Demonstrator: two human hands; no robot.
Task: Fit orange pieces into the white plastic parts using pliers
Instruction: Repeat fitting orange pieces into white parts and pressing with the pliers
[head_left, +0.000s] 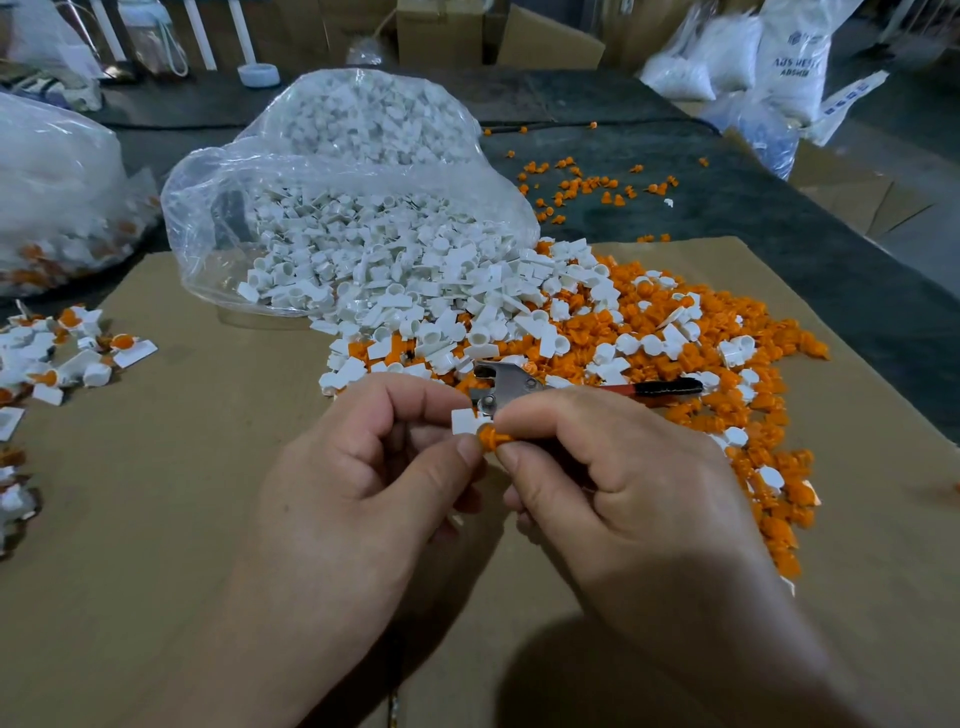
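Pliers (511, 382) lie on the heap of loose parts (649, 312), handles pointing right, just beyond the right hand (623, 483). That hand pinches an orange piece (491, 440), seemingly lying sideways, against the white part (462, 421) pinched in the left hand (358, 478). Nothing blocks the reach.

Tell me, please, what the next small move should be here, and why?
Probably press the orange piece into the white part: the left hand pinches the white part, the right hand pinches the orange piece right against it, and the pliers lie on the pile behind them.
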